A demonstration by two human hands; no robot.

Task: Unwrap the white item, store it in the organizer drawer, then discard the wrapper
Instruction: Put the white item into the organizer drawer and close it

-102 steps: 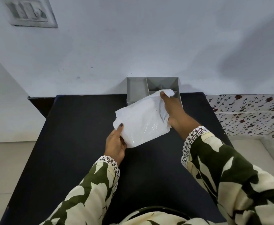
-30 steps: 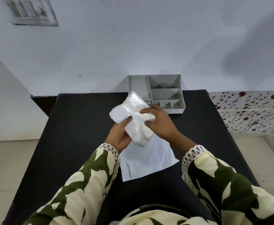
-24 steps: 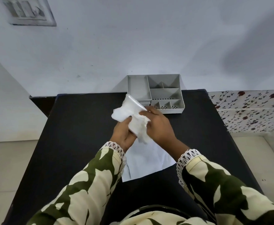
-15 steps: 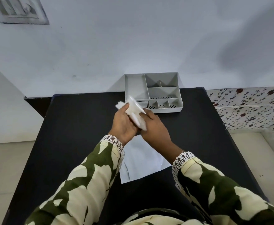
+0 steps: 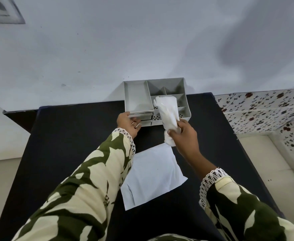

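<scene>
From the head camera, the right hand [image 5: 184, 134] grips a rolled white cloth-like item [image 5: 168, 115], fingers closed around its lower part, held above the grey plastic compartment organizer [image 5: 137, 98] at the far edge of the black table [image 5: 73, 136]. The left hand [image 5: 128, 123] rests at the organizer's small front drawer [image 5: 142, 117], fingers curled at it. A flat white wrapper [image 5: 153, 173] lies on the table, nearer, between the sleeves.
</scene>
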